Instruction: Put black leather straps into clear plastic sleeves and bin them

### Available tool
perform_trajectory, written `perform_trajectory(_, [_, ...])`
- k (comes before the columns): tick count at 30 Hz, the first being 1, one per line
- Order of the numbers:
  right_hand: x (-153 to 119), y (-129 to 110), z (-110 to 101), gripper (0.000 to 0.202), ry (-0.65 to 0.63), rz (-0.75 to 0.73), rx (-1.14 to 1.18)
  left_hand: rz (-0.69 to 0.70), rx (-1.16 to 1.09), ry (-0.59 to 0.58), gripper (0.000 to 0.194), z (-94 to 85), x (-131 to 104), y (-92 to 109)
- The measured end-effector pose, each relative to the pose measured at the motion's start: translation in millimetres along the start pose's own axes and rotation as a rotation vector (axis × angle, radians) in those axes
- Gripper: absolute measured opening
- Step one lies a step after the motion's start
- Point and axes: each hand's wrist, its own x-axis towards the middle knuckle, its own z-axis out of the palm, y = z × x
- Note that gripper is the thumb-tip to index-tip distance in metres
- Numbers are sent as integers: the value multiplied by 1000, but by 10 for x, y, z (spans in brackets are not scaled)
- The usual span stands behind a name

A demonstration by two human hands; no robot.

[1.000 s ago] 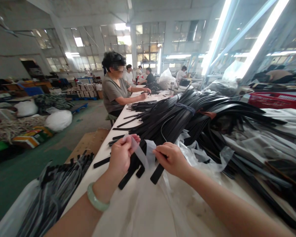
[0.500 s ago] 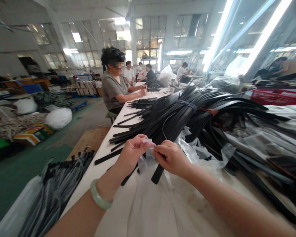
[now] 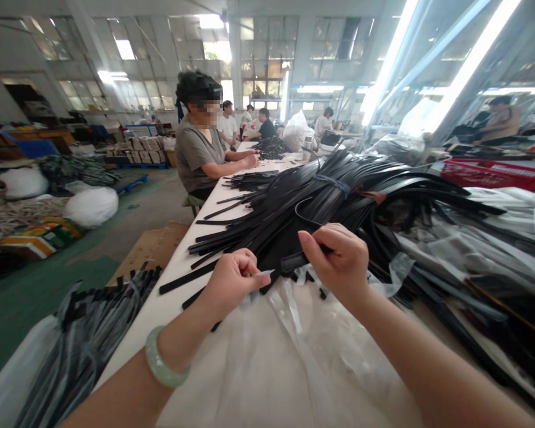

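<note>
My left hand (image 3: 236, 279) is closed in a pinch on a small piece of thin clear film (image 3: 267, 272) that sticks out past the fingertips. My right hand (image 3: 339, 258) is wrapped round a black strip (image 3: 293, 261), whose flat end points left toward my left hand. The two hands are apart. Beyond them lies a large pile of black strips (image 3: 289, 196), bound with a dark tie (image 3: 334, 183). Loose clear film (image 3: 289, 309) is spread on the white table (image 3: 196, 380) below my hands.
More dark strips (image 3: 89, 339) are bundled left of the table. A person in a grey shirt (image 3: 200, 148) sits at the table's left edge, with other people farther back. A red crate (image 3: 494, 176) and plastic wrapping (image 3: 512, 232) lie at the right.
My hands were together at the clear film and have moved apart. My right hand has gone up and right, and now holds a black strip. The view has shifted slightly.
</note>
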Motion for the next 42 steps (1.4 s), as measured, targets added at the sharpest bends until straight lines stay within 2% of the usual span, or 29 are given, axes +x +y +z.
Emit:
perform_trajectory(6, [-33, 58, 53, 42, -131, -151, -137, -36, -17, -44, 33, 17, 10, -27])
perform_trajectory(13, [-37, 71, 66, 45, -107, -186, -111, -51, -47, -106, 39, 27, 4, -15])
perform_trajectory(18, [-51, 88, 78, 45, -155, -276, -75, -74, -83, -170, 41, 45, -5, -18])
perform_trajectory(24, [-55, 99, 75, 48, -176, -289, -58, -111, -151, -242, 39, 43, -20, -35])
perform_trajectory(30, [-19, 137, 58, 42, -333, -349, -75, -50, -76, -233, 26, 15, -14, -20])
perform_trajectory(33, [-21, 122, 82, 41, -441, -378, -87, -5, -44, -263, 28, 22, -13, -5])
perform_trajectory(37, [-55, 16, 125, 35, -579, -384, -70, -46, -90, -327, 25, 71, -24, 2])
perform_trajectory(39, [-51, -18, 120, 26, -539, -329, -42, -70, -116, -329, 23, 94, -30, 7])
perform_trajectory(40, [-39, -12, 112, 21, -458, -250, -48, -79, -125, -320, 23, 102, -33, 12])
perform_trajectory(42, [-6, 51, 100, 20, -240, 33, -88, -100, -132, -288, 24, 112, -38, 24])
